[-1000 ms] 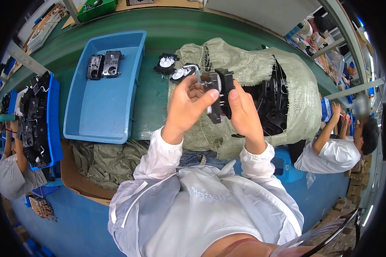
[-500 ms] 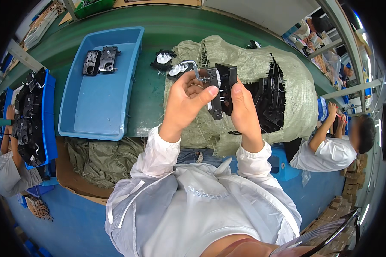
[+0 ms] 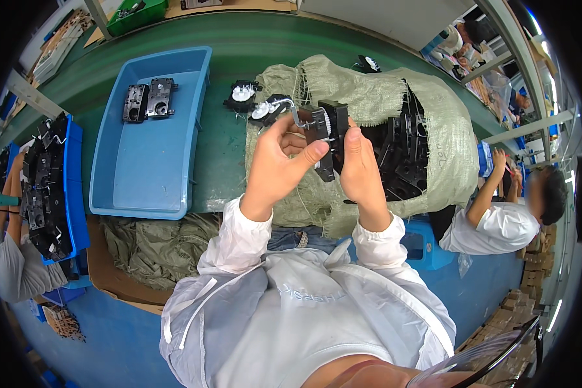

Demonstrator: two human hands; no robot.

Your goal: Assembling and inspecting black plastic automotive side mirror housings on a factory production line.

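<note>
Black plastic gear unit (image 3: 321, 129) with white teeth along its edge is between my two hands, in front of me, over the woven sack (image 3: 456, 136). My left hand (image 3: 279, 161) grips it near the bent metal rod (image 3: 293, 111), thumb on its lower part; my right hand (image 3: 362, 169) holds the dark block (image 3: 336, 115) beside it (whether the two are joined, I cannot tell). I judge it rather light and stiff, perhaps slippery on smooth plastic, with teeth that can be damaged, so it is better to take it by the flat outer walls, not by the rod. Compared with half a second ago, less of the block shows beside my right thumb, and behind the sack a small gear part (image 3: 368, 63) appears more fully, farther left.
</note>
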